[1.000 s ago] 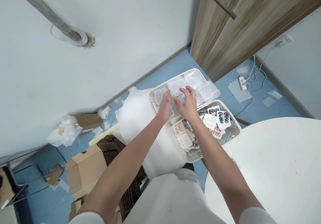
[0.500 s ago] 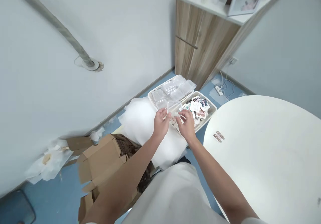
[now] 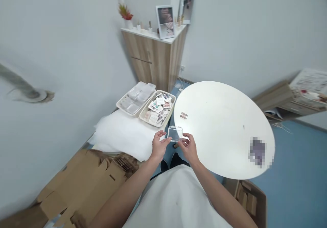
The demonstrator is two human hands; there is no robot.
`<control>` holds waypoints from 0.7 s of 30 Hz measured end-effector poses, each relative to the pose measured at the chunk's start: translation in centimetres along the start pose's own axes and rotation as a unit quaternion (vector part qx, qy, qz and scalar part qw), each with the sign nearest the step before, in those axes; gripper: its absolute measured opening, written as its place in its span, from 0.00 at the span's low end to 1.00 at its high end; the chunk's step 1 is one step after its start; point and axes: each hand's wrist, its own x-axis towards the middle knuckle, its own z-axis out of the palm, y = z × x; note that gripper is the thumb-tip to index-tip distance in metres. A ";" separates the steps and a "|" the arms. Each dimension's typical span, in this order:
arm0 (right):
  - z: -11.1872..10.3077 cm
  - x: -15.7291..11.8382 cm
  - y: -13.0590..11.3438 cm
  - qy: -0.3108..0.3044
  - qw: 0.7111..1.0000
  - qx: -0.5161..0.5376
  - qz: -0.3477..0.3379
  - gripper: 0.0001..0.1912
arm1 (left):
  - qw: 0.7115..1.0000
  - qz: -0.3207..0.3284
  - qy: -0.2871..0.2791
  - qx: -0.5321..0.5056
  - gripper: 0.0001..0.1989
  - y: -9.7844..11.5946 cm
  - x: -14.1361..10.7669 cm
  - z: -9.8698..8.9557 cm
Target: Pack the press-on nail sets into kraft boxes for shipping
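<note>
Between my two hands is a small clear plastic box [image 3: 175,134], its lid apparently closed. My left hand [image 3: 159,144] pinches its left edge, and my right hand [image 3: 188,147] grips the lower right corner. On the round white table [image 3: 217,129], just beyond my right hand, lie two short rows of press-on nails [image 3: 183,115]. A white basket [image 3: 146,119] of printed cards [image 3: 160,101] stands ahead and to the left. Beside it, another white basket [image 3: 120,105] holds several clear plastic boxes [image 3: 138,93].
White foam sheeting [image 3: 120,132] lies under and before the baskets. Flattened cardboard boxes [image 3: 79,180] are piled at the lower left. A wooden cabinet [image 3: 155,59] stands in the corner. Below the table's near edge is an open carton [image 3: 262,200]. A blurred purple patch [image 3: 257,151] shows on the table.
My view has turned right toward the round table. Both hands have moved the clear box away from above the baskets to beside the table edge, and the box now appears shut.
</note>
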 end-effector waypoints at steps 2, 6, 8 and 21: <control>-2.3 -1.0 0.0 0.012 1.000 0.025 0.014 0.24 | 0.999 -0.010 -0.046 0.011 0.29 -0.7 -0.6 1.5; -6.9 -2.2 -0.1 0.067 0.997 0.037 0.030 0.28 | 0.988 -0.002 -0.151 0.034 0.30 -1.8 -1.2 4.8; -9.4 -2.5 -0.3 0.096 0.994 0.033 0.040 0.28 | 0.977 0.003 -0.204 0.066 0.33 -2.2 -1.4 6.6; -23.4 -1.6 -0.7 -0.008 0.998 -0.040 0.046 0.21 | 0.847 0.011 -0.471 0.246 0.48 -3.3 -2.3 19.3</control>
